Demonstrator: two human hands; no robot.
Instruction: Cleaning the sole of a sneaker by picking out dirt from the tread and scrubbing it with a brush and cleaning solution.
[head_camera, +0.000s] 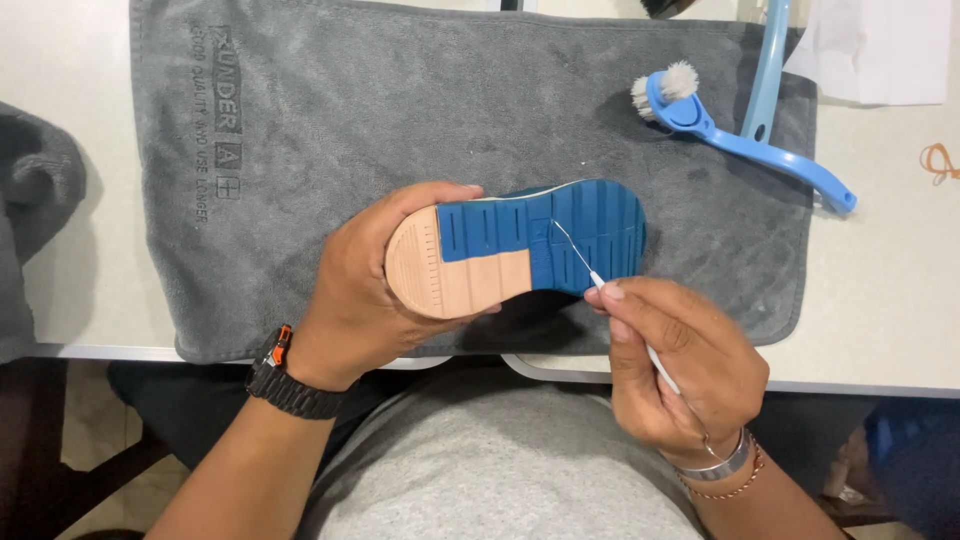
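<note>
Left hand (375, 280) clamps the shoe (515, 250) sole-up over the grey towel (300, 150) — right hand (680, 365) pinches a thin pick (600, 285), tip in a blue groove. Best kept shallow, dragging along the groove — the blue brush (740, 135) lies far right.

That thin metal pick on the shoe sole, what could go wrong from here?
1. The pick has its fine tip in a groove of the blue sole; it might slip and scratch the rubber.
2. The left hand grips the shoe close by, so a slip could jab its fingers.
3. The shoe is held above the grey towel, so it may twist.
</note>
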